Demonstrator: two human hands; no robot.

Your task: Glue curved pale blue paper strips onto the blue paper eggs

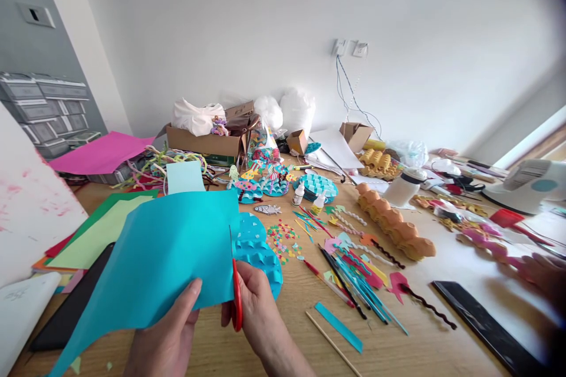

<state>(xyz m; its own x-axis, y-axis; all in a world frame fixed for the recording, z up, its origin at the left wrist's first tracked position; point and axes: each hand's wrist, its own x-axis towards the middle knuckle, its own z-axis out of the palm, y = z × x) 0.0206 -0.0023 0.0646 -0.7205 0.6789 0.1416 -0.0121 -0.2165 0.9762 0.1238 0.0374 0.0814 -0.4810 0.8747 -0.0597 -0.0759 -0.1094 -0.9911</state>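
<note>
The left hand (165,333) pinches a turquoise paper sheet (172,253); the right hand (259,306) holds red-handled scissors (238,305) (blade near the sheet's edge); an orange egg-carton strip (395,222) lies at their two o'clock.

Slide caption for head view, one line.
Left hand holds a turquoise paper sheet; right hand holds red-handled scissors at its edge.

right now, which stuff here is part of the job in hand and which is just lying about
In hand: turquoise paper sheet in the left hand; red-handled scissors in the right hand.

Seemingly lying about: orange egg-carton strip; magenta sheet; fish cutout.
</note>
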